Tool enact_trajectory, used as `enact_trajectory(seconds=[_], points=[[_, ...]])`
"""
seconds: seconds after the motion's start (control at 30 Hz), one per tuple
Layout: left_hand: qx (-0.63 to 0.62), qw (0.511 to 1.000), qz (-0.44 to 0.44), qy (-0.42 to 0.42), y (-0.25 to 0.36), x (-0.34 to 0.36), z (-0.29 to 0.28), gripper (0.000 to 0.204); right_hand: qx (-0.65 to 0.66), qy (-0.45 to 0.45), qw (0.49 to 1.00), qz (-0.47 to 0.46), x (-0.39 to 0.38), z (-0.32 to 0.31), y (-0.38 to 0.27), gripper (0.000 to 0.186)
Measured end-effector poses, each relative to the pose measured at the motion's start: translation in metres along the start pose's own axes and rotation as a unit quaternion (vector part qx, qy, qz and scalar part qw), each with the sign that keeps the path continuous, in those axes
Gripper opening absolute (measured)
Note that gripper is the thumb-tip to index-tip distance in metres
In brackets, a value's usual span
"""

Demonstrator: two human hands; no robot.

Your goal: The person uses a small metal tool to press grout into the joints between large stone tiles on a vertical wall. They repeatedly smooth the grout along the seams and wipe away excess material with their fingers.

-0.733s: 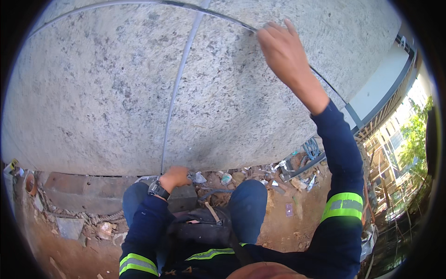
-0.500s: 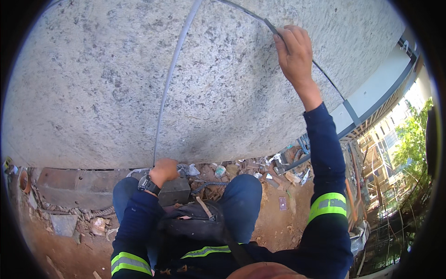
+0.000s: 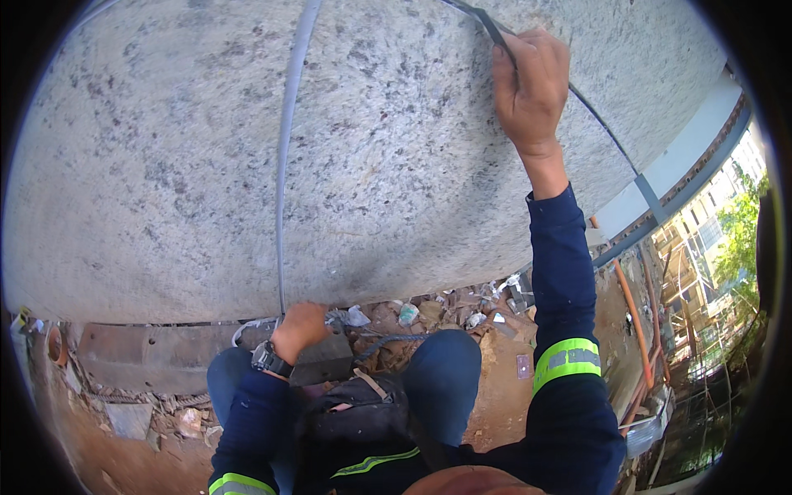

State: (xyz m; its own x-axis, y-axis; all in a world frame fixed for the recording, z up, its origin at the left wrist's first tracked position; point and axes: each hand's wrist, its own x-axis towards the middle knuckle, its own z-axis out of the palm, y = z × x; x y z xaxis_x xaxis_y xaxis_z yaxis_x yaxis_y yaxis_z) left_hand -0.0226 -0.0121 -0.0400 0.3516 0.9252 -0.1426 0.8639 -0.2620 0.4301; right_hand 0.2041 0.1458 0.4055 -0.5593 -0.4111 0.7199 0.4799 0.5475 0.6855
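A large pale, mottled concrete-like wall (image 3: 190,181) fills the space before me. My right hand (image 3: 535,87) is raised at the upper right, with thumb and fingers pinched on a dark flat strip (image 3: 495,31). The strip lies along a thin dark line (image 3: 606,124) that runs across the wall. My left hand (image 3: 301,330) is low, closed in a fist at the wall's foot, beside the lower end of a grey cable (image 3: 286,140). What its fingers hold is hidden. A dark watch (image 3: 268,360) sits on the left wrist.
Below the wall lie a long brown block (image 3: 153,355), rope (image 3: 388,340) and scattered rubble (image 3: 429,312). A black bag (image 3: 355,412) rests at my lap between my knees. To the right stand a grey metal frame (image 3: 652,198) and an orange pipe (image 3: 634,326).
The whole view has shifted a little. My right hand still pinches the strip, which now stands more steeply and shows more length. The left fist stays at the wall's foot.
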Motion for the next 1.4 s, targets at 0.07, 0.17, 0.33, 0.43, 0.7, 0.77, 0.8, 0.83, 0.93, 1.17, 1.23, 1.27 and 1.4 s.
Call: enact_trajectory(seconds=[0.07, 0.17, 0.33, 0.43, 0.7, 0.77, 0.8, 0.83, 0.93, 1.17, 1.23, 1.27, 1.4], points=[[-0.001, 1.000, 0.001, -0.008, 0.007, 0.003, -0.006, 0.051, -0.020, 0.001, 1.000, 0.017, -0.001, 0.001, -0.008, 0.016], [0.001, 1.000, 0.023, -0.014, 0.019, 0.003, -0.012, 0.051, -0.020, 0.021, 1.000, 0.008, -0.004, 0.007, -0.007, 0.015], [-0.026, 0.999, 0.020, -0.030, 0.034, -0.006, -0.022, 0.053, -0.030, 0.044, 0.999, 0.008, 0.001, 0.010, -0.012, 0.015], [-0.032, 0.999, 0.017, -0.032, 0.031, -0.007, -0.024, 0.054, -0.032, 0.033, 0.999, 0.003, 0.009, 0.009, -0.011, 0.015], [-0.021, 0.999, -0.001, -0.050, 0.028, -0.005, -0.025, 0.052, -0.039, 0.072, 0.997, 0.012, 0.011, 0.019, -0.015, 0.013], [-0.025, 0.999, 0.008, -0.040, 0.028, -0.004, -0.023, 0.052, -0.034, 0.075, 0.997, 0.010, 0.016, 0.021, -0.019, 0.013], [-0.027, 0.999, 0.013, -0.034, 0.027, -0.004, -0.022, 0.051, -0.017, 0.078, 0.997, 0.014, 0.021, 0.023, -0.021, 0.012], [-0.029, 0.999, 0.016, -0.032, 0.027, -0.004, -0.022, 0.051, -0.001, 0.082, 0.996, 0.018, 0.026, 0.026, -0.023, 0.010], [-0.037, 0.999, 0.023, -0.023, 0.029, -0.003, -0.021, 0.051, 0.028, 0.112, 0.993, -0.002, 0.040, 0.031, -0.027, 0.014], [-0.034, 0.999, 0.023, -0.013, 0.030, -0.002, -0.019, 0.048, 0.052, 0.110, 0.993, -0.005, 0.046, 0.033, -0.030, 0.016], [-0.032, 0.999, 0.019, -0.018, 0.032, -0.002, -0.021, 0.048, 0.066, 0.118, 0.991, -0.007, 0.048, 0.034, -0.032, 0.017], [-0.033, 0.999, 0.015, -0.023, 0.034, -0.001, -0.023, 0.048, 0.071, 0.122, 0.990, -0.009, 0.050, 0.035, -0.033, 0.017], [-0.035, 0.999, 0.028, -0.015, 0.036, 0.000, -0.021, 0.048, 0.072, 0.118, 0.990, -0.015, 0.058, 0.036, -0.035, 0.016]])
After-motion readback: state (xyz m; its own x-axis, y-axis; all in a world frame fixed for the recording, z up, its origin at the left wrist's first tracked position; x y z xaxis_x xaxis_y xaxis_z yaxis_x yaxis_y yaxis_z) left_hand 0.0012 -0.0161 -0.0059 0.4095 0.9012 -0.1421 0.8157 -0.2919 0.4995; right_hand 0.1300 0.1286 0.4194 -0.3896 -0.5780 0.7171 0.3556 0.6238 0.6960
